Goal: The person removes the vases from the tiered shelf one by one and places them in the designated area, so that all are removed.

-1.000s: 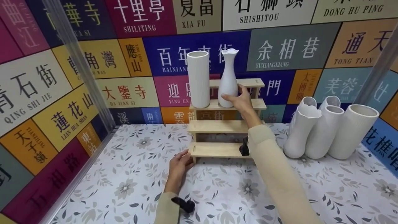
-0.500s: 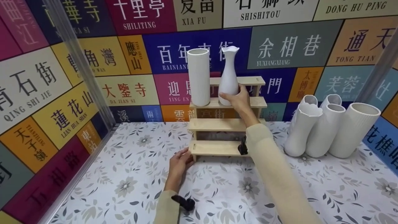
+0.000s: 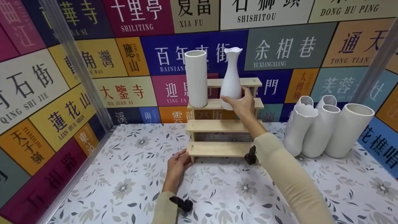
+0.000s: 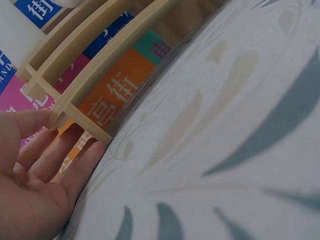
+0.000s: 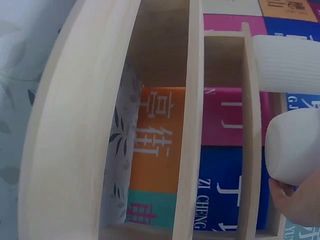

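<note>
My right hand [image 3: 244, 104] grips the lower body of a white narrow-necked vase [image 3: 231, 77] with a wavy rim, thumb in front. The vase is upright, its base overlapping the front edge of the second-highest tier of a wooden tiered display stand [image 3: 219, 149]. In the right wrist view the vase's rounded base [image 5: 287, 147] shows beside that tier. A white ribbed cylinder vase [image 3: 196, 81] stands at the tier's left end. My left hand [image 3: 178, 165] holds the stand's lower left front corner, thumb on the corner and fingers beside the leg [image 4: 87, 122].
A cluster of several white vases [image 3: 323, 130] stands on the floral tablecloth [image 3: 124, 186] to the right. Behind the stand rises a wall of colourful lettered panels [image 3: 199, 40]. A clear upright post [image 3: 82, 59] stands at the left.
My right hand has shifted the narrow-necked vase slightly right and toward me, widening its gap from the cylinder vase. The left hand keeps its place at the stand's corner.
</note>
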A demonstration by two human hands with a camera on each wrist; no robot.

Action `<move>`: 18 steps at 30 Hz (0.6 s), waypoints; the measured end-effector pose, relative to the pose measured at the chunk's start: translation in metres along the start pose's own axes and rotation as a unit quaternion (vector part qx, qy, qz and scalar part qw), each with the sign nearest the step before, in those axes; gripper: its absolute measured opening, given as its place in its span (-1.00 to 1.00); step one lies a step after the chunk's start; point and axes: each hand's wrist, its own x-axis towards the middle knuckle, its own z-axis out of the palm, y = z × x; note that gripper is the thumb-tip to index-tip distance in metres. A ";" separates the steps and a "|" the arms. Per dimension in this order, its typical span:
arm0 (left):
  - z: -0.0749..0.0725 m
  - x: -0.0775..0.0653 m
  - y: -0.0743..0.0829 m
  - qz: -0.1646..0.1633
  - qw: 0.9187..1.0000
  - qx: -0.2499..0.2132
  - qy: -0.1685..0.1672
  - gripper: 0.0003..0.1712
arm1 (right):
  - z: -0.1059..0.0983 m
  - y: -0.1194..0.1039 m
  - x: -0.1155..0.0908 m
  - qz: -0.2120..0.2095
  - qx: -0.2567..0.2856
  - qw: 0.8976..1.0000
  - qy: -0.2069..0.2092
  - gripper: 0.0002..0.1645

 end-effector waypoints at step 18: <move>0.002 0.001 0.001 -0.015 1.000 -0.010 0.008 -0.53 | -0.076 0.019 -0.067 -0.039 0.001 0.999 -0.015 0.14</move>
